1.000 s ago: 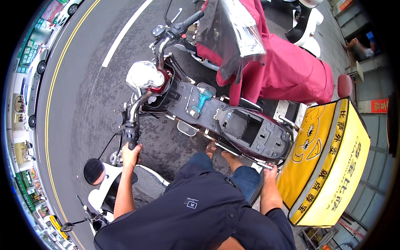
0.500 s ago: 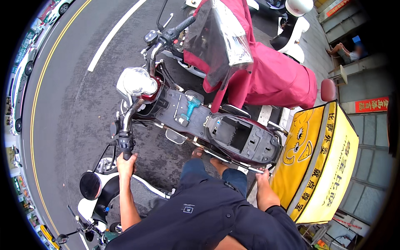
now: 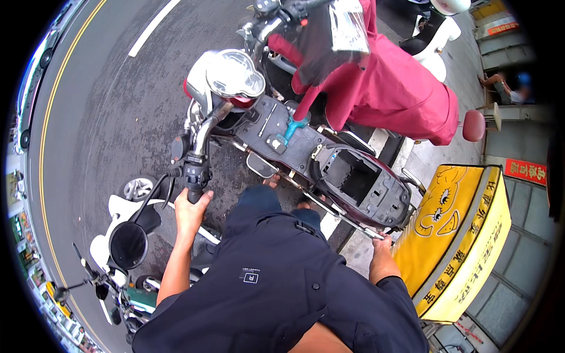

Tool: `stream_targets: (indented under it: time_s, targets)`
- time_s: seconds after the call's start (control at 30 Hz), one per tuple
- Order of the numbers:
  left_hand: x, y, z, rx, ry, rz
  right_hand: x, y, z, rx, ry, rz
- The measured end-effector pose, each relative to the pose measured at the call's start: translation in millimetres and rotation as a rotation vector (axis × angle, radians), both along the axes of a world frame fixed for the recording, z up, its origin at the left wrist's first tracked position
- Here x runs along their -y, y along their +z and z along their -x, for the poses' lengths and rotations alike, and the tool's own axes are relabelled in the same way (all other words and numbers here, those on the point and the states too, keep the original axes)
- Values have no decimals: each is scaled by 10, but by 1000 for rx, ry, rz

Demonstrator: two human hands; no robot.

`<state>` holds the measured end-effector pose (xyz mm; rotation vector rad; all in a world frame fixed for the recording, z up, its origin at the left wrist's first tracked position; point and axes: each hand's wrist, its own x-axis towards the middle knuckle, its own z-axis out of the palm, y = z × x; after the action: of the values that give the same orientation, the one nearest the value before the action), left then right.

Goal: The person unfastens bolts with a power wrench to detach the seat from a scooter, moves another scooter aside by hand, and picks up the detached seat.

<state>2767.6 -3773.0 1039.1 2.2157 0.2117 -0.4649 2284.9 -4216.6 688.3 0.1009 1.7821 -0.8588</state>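
Observation:
A dark red scooter (image 3: pixel 368 220) stands in front of me, its seat off and the grey storage well (image 3: pixel 353 176) exposed. My left hand (image 3: pixel 190 213) is closed around the black rubber grip (image 3: pixel 195 191) of its chrome handlebar (image 3: pixel 207 132). At the tail, my right hand (image 3: pixel 382 252) is wrapped around the end of a metal side rail (image 3: pixel 347 217); some fingers are hidden. A teal cordless drill (image 3: pixel 291 130) lies on the footboard (image 3: pixel 254 132) beside a slim metal rod (image 3: pixel 269 119). The round mirror (image 3: pixel 129 245) hangs left of my forearm.
A scooter under a magenta rain cover (image 3: pixel 394 88) stands close on the far side. A large yellow delivery box (image 3: pixel 450 235) sits right of my right hand. White scooters (image 3: pixel 120 217) are parked at left and far right. The road (image 3: pixel 88 147) runs along the left; a person sits far right.
The scooter's front end has shifted right and away in the picture, with the drill still on the footboard. The whole view has moved too. Both hands keep their hold.

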Motion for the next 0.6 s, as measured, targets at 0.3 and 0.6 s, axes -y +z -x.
stream_targets:
  time_s: [0.3, 0.6]
  targets:
    - [365, -533, 440, 43, 109, 125, -139, 95, -190, 162, 68, 155]
    - [-72, -23, 97, 52, -114, 30, -140, 366, -2, 269, 384, 149]
